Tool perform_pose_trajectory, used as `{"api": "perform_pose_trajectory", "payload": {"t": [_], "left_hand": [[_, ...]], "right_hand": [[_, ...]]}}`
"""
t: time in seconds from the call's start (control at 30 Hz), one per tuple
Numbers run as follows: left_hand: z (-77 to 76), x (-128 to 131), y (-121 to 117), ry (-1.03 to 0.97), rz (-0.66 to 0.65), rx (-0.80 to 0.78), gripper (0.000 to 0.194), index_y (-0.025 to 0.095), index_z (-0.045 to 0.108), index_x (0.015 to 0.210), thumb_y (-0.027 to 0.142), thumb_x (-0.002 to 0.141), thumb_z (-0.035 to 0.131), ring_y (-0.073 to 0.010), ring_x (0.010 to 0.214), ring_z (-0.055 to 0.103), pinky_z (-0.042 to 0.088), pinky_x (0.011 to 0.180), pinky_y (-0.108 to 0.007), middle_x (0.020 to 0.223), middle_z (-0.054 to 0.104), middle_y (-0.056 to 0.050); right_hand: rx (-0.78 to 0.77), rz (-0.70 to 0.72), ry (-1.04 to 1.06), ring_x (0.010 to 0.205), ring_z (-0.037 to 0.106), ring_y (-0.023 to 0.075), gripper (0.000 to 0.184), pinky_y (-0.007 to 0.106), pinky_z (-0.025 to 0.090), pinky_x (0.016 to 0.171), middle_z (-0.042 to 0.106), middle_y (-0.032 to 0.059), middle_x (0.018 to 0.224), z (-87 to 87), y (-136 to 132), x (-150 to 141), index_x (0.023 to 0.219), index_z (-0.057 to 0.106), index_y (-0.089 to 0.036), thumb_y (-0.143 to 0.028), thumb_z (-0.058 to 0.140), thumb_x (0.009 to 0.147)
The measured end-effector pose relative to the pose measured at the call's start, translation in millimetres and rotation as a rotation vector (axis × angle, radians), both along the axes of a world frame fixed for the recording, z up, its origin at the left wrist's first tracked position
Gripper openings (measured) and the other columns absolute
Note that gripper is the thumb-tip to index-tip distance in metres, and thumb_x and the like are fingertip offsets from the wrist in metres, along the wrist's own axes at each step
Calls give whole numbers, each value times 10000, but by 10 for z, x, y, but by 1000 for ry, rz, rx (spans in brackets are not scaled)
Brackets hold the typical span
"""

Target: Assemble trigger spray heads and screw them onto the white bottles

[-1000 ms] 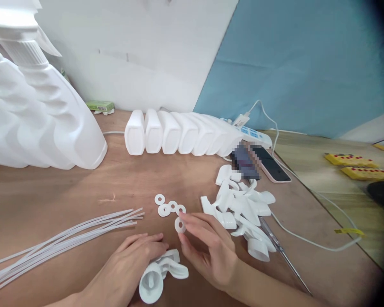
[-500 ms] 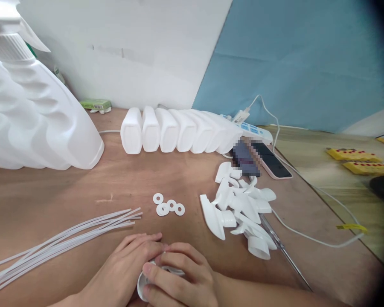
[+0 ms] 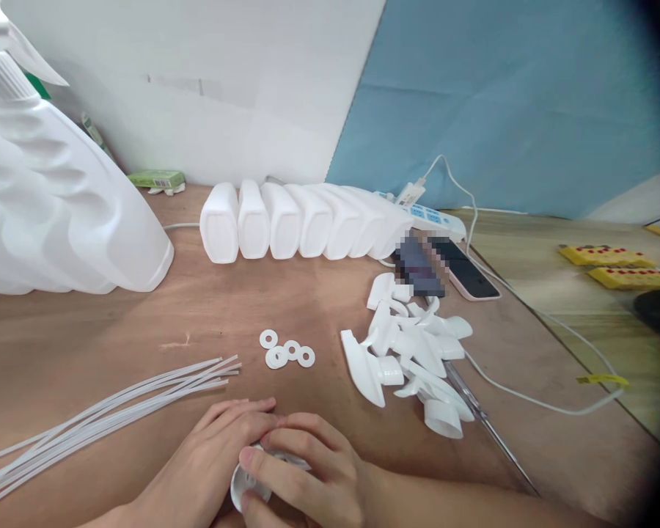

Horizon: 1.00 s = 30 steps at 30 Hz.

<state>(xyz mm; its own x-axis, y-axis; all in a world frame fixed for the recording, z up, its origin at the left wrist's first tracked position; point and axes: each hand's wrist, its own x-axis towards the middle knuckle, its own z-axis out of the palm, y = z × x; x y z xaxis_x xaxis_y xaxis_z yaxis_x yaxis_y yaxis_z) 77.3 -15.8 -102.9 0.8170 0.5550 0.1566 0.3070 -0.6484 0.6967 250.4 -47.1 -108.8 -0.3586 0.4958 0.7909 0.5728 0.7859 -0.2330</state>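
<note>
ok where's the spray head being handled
In the head view, the white spray head is at the bottom, left of centre, between the left hand and right hand, nearer the person than the loose washers.

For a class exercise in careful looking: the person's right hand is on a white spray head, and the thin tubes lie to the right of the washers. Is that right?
Not quite: the head view shows the tubes left of the washers. The right hand is on a white spray head.

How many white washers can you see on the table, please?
5: one washer at back left, two overlapping in front of it, one right of that pair, one rightmost. More may be hidden under the hands.
</note>
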Motion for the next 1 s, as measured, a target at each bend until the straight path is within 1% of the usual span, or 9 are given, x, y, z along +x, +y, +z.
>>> {"api": "perform_pose_trajectory", "payload": {"t": [0.13, 0.2, 0.27, 0.37, 0.47, 0.57, 0.73, 0.87, 1.0], "left_hand": [[-24, -10, 6, 33, -17, -9, 480, 216, 387, 1216, 161, 745, 459, -200, 1244, 416, 357, 1026, -380, 1258, 541, -77], [-37, -9, 6, 32, -17, -11, 498, 214, 379, 1231, 168, 742, 464, -203, 1248, 410, 357, 1028, -382, 1267, 533, -77], [-41, -4, 6, 28, -18, -9, 474, 212, 389, 1223, 177, 756, 465, -203, 1247, 412, 362, 1026, -375, 1261, 539, -76], [-36, 3, 5, 23, -19, 1, 432, 215, 411, 1202, 183, 774, 462, -206, 1235, 428, 370, 1022, -370, 1243, 555, -70], [-28, 5, 5, 25, -13, 3, 458, 215, 404, 1209, 173, 757, 471, -213, 1224, 442, 371, 1021, -379, 1248, 553, -74], [-25, 5, 6, 26, -10, 3, 470, 218, 410, 1204, 157, 742, 467, -217, 1216, 452, 371, 1019, -389, 1245, 557, -74], [-31, 10, 4, 13, -1, 10, 470, 222, 431, 1184, 147, 722, 474, -210, 1211, 457, 384, 1011, -369, 1233, 567, -59], [-41, 7, 2, 17, -5, 17, 444, 211, 435, 1174, 161, 734, 474, -225, 1208, 461, 382, 1008, -384, 1224, 572, -73], [-36, 4, 8, 15, -5, 36, 450, 202, 410, 1196, 171, 751, 467, -203, 1220, 448, 375, 1016, -357, 1226, 570, -77]], "right_hand": [[41, 37, -21, 747, 614, 113, 245, 243, 533, 709, 700, -11, 867, 53, 36, 27, 625, 618, -179, -87, 482, 807], [35, 62, -30, 741, 621, 118, 285, 245, 539, 694, 700, 5, 868, 84, 54, 40, 647, 630, -160, -88, 431, 838], [26, 68, -24, 737, 622, 120, 303, 243, 541, 682, 696, 13, 872, 100, 63, 48, 646, 629, -152, -92, 411, 847], [11, 83, -44, 760, 619, 124, 283, 245, 540, 695, 686, 17, 886, 90, 60, 54, 662, 634, -151, -102, 421, 841], [-6, 100, -55, 776, 612, 123, 252, 246, 538, 702, 675, 20, 913, 62, 51, 57, 688, 640, -154, -114, 439, 834], [10, 94, -50, 780, 606, 125, 256, 248, 535, 695, 667, 25, 938, 46, 47, 59, 651, 627, -152, -112, 444, 825], [6, 106, -67, 790, 602, 129, 237, 254, 533, 691, 653, 35, 965, 53, 49, 73, 680, 639, -148, -124, 454, 827], [4, 98, -84, 808, 597, 126, 235, 248, 529, 705, 651, 32, 965, 58, 54, 73, 675, 635, -158, -126, 456, 824], [9, 93, -57, 791, 596, 121, 253, 244, 530, 700, 661, 25, 943, 60, 56, 61, 659, 625, -159, -112, 443, 828]]}}
